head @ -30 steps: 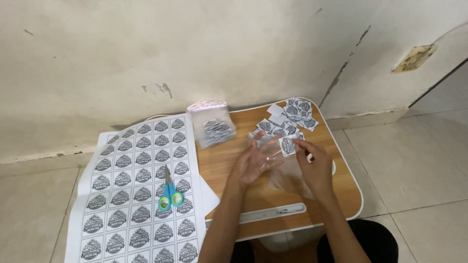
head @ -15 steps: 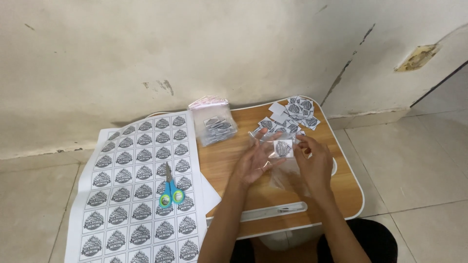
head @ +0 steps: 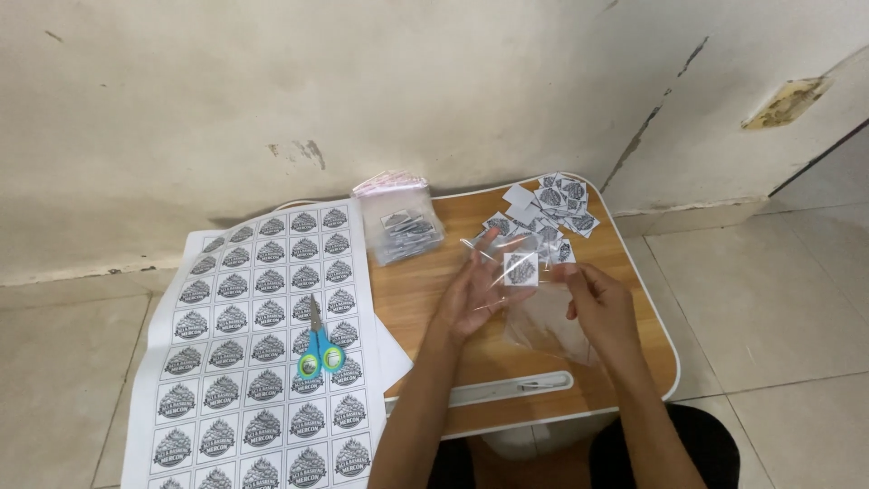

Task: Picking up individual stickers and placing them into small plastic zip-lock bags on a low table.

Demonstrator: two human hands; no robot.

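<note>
My left hand (head: 478,292) is raised over the small wooden table (head: 425,299), palm up, its fingers pinching a square cut-out sticker (head: 520,268) and the mouth of a clear plastic bag (head: 543,317). The right hand (head: 599,301) grips the other side of that bag, which hangs down between both hands. The sticker sits at the bag's top edge; I cannot tell whether it is inside.
A pile of cut stickers (head: 552,210) lies at the table's far right. A stack of clear bags with stickers (head: 403,220) sits at the far left. A large printed sticker sheet (head: 258,353) with blue-handled scissors (head: 318,346) overhangs the table's left side. A wall is close behind.
The hands have lifted slightly and the sticker has come to the bag's opening between them. The view has shifted a little; the rest is unmoved.
</note>
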